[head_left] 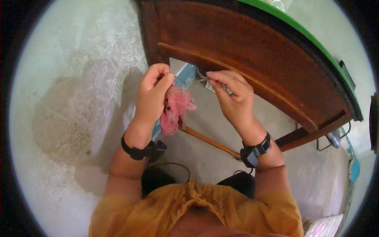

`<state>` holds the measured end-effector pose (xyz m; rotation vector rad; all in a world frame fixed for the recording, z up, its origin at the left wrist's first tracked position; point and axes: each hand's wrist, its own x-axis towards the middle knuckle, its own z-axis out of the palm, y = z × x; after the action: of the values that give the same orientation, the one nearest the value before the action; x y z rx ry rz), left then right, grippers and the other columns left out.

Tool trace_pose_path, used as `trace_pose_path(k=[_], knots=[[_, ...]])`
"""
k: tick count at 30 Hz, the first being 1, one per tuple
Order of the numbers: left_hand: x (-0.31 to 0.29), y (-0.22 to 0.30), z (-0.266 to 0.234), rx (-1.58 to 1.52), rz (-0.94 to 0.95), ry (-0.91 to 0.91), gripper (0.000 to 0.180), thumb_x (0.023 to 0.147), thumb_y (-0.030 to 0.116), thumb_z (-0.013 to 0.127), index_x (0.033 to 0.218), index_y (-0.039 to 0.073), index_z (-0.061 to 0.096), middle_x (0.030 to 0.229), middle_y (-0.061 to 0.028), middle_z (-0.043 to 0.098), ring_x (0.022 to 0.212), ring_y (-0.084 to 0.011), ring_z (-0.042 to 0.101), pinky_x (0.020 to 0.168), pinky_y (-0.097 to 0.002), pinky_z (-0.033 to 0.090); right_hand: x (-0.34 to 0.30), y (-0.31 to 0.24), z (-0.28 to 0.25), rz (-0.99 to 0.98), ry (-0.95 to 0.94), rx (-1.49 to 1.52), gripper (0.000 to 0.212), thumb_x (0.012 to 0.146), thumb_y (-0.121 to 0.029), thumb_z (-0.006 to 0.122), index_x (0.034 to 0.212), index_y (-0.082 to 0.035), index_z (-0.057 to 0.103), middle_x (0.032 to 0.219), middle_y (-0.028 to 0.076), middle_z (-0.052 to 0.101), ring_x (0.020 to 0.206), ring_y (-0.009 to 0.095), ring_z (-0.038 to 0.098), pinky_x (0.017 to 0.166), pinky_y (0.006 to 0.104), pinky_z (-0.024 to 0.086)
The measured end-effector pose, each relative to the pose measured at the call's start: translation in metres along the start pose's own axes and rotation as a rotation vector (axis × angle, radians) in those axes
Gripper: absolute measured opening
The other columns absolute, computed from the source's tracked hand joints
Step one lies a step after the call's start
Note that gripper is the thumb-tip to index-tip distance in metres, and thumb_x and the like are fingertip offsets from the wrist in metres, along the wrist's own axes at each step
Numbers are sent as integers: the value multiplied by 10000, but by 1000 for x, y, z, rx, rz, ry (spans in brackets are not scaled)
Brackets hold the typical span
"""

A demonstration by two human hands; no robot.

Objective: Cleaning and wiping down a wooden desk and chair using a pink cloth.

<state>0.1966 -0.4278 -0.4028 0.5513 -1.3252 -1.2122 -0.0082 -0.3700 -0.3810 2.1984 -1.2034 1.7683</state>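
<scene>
Pink cloth (176, 108), patterned and bunched, hangs from the person's left hand (153, 93), just off the middle of the view toward 10 o'clock. That hand is closed in a narrow pinch, thumb against forefinger; a thin dark piece shows at the tips, too small to identify. The right hand (237, 93), toward 2 o'clock and apart from the cloth, pinches a thin grey strand (202, 79) that points toward 9 o'clock. Whether the strand joins the cloth cannot be told.

Each forearm wears a black wristband (256, 152), and the person's mustard shirt (158, 209) fills 6 o'clock. Beyond the hands, a brown wooden panel (244, 43) curves from 11 o'clock round to 4, with a green edge (306, 33) along its outer side. Toward 5 o'clock, a narrow wooden bar (211, 143) slants below the hands. Pale, blotched wall (59, 98) takes up 9 o'clock, and a thin black cable (179, 164) loops near 7.
</scene>
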Motion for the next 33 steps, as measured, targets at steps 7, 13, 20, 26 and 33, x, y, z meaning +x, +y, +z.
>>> trace_pose_path(k=[7, 13, 20, 26, 33], knots=[[-2, 4, -1, 56, -30, -37, 57, 929, 51, 638, 980, 31, 622, 875, 40, 563, 764, -30, 506, 667, -198, 427, 10, 4, 3, 483, -256, 626, 389, 897, -53, 701, 1279, -26, 634, 924, 29, 700, 863, 105, 642, 783, 266, 539], [-1, -1, 4, 151, 107, -112, 20, 909, 9, 650, 923, 23, 644, 858, 26, 583, 763, -38, 523, 667, -208, 440, 16, 7, 7, 682, -604, 763, 337, 903, -87, 707, 1228, -8, 666, 912, 17, 699, 819, 80, 636, 743, 236, 528], [0, 3, 14, 135, 45, -24, 64, 933, 79, 644, 950, 22, 666, 840, 20, 588, 770, -60, 544, 685, -211, 452, 10, 16, -1, 724, -527, 655, 175, 926, -114, 687, 1079, -42, 732, 956, 5, 699, 863, 97, 641, 785, 255, 526], [68, 20, 15, -150, 376, 518, 324, 991, 262, 555, 1198, 17, 606, 1048, -92, 610, 943, -193, 585, 873, -323, 466, -9, 19, 2, 787, -307, 862, 195, 934, -156, 690, 1072, -21, 718, 984, 77, 707, 904, 154, 673, 771, 286, 542], [95, -50, 57, 997, 919, 578, 490, 1021, 279, 467, 1355, -78, 495, 1398, -276, 479, 1352, -387, 400, 1133, -473, 318, -37, 2, -27, 414, -183, 670, 121, 893, -57, 701, 980, 26, 721, 921, 115, 695, 783, 181, 668, 689, 296, 548]])
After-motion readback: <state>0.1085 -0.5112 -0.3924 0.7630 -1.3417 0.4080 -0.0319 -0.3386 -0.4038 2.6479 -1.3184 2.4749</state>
